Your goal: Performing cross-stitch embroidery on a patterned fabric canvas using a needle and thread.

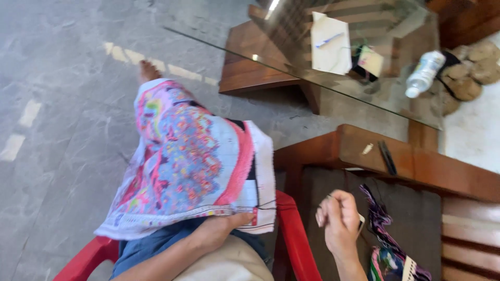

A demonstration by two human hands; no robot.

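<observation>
A large cross-stitch cloth, mostly pink, blue and white, lies draped over my lap and knee. My left hand grips its near edge, thumb on top. My right hand is raised beside the red chair arm, fingers pinched on a dark thread that runs back to the cloth; a needle cannot be made out. Just right of that hand a bundle of coloured threads lies on a dark cushioned seat.
A glass-topped wooden table stands ahead with a paper and pen, a small card and a plastic bottle. A wooden armrest carries a dark pen. My bare foot rests on grey stone floor.
</observation>
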